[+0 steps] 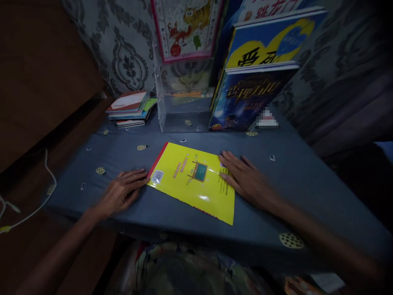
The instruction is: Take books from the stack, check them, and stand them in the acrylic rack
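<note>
A thin yellow book (192, 180) is laid flat, back cover up, on the blue-grey patterned cloth (291, 180) that covers the table, near its front edge and turned slightly askew. The left hand (121, 193) is spread open and flat on the cloth, its fingertips (141, 177) touching the book's red-edged spine corner beside the barcode. The right hand (245, 178) is likewise open, palm down, its fingers resting on the book's right edge over the printed text. Nothing is gripped by either hand; the book is only steadied between them.

Behind the book a clear acrylic stand (181, 106) is seen, apparently empty in its lower part, though the dim light makes this hard to confirm. Large picture books (254, 69) are leaned upright to its right, an animal chart (186, 26) is propped behind it, and a small stack of thin books (130, 107) is piled at the left rear. A white cable (46, 192) hangs off the left side.

As judged from the layout, the yellow book has not yet been lifted or placed with the others.
</note>
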A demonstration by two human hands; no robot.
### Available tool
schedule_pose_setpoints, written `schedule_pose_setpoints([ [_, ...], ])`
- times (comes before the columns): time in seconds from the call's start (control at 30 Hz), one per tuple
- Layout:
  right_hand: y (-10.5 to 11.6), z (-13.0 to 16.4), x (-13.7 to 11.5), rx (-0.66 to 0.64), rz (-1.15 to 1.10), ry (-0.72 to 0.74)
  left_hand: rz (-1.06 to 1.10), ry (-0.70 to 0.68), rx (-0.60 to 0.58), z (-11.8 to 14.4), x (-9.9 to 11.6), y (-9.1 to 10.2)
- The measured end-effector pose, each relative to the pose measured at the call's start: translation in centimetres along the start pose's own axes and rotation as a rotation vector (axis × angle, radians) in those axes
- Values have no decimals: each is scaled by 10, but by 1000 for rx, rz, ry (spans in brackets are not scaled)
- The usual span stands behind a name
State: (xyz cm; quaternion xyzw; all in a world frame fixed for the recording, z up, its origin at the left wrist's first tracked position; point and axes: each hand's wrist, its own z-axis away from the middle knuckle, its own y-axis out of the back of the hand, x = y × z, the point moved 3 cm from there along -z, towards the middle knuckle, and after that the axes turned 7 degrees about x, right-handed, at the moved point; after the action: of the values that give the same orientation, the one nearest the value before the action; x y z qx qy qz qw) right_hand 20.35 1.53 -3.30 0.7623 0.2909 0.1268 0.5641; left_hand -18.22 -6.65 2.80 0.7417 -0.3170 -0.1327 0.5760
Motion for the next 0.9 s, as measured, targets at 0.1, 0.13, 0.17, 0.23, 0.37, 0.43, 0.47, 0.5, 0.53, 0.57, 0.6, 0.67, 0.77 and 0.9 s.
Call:
schedule_pose_setpoints([
  [0.1, 6, 1, -4, 32, -9, -10, -78, 42, -8, -2, 4, -1],
  [0.13, 10, 3, -7, 57, -15, -16, -120, 64, -19, -4, 5, -1],
  [0.17, 13, 5, -9, 86, -21, -23, -166, 83, -29, -6, 6, -1],
  [0.23, 21, 14, -16, 149, -28, -39, -253, 109, -54, -15, 6, -2],
  [0.37, 35, 41, -33, 272, -3, -41, -325, 80, -89, -41, 2, -8],
  [0.43, 41, 55, -43, 318, -2, -26, -333, 48, -85, -56, -2, -12],
  [0.47, 44, 60, -48, 331, -9, -18, -340, 31, -82, -63, -4, -15],
  [0.5, 47, 65, -54, 340, -18, -12, -349, 18, -84, -71, -6, -18],
  [0.53, 49, 69, -61, 346, -29, -8, -358, 10, -92, -79, -9, -20],
  [0.57, 51, 72, -68, 345, -42, -7, -365, 10, -103, -87, -12, -23],
  [0.6, 53, 74, -76, 342, -55, -4, -367, 18, -116, -94, -15, -26],
  [0.67, 58, 74, -91, 334, -91, 19, -355, 52, -131, -109, -21, -31],
  [0.77, 64, 66, -103, 290, -159, 73, -309, 90, -103, -123, -28, -42],
  [0.9, 66, 26, -102, 194, -192, 82, -216, 155, 12, -121, -37, -58],
])
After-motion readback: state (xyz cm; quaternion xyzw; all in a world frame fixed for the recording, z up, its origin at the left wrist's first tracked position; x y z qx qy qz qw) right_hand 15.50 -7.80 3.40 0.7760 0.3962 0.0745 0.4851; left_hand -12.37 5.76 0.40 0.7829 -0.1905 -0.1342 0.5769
